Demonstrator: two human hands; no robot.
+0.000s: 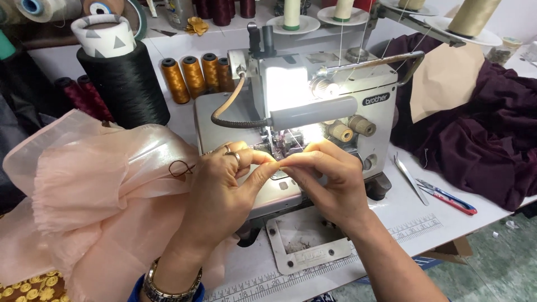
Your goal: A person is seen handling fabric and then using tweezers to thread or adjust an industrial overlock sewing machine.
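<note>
My left hand (224, 184) and my right hand (327, 179) meet fingertip to fingertip just in front of the needle area of a white overlock sewing machine (335, 95). Both pinch something very thin between thumb and forefinger, likely a thread; it is too fine to make out. The machine's lamp (313, 112) lights the presser foot behind my fingers. Peach shiny fabric (95, 190) lies bunched to the left, under my left wrist, which wears a metal watch (170, 288). Rings sit on my left fingers.
A large black thread cone (126, 81), several gold spools (196, 75) and dark red spools stand behind the machine. Cream cones (472, 17) sit on the thread stand. Dark maroon cloth (481, 134) is heaped at right, with tweezers (411, 179) and red-handled snips (450, 198) on the table.
</note>
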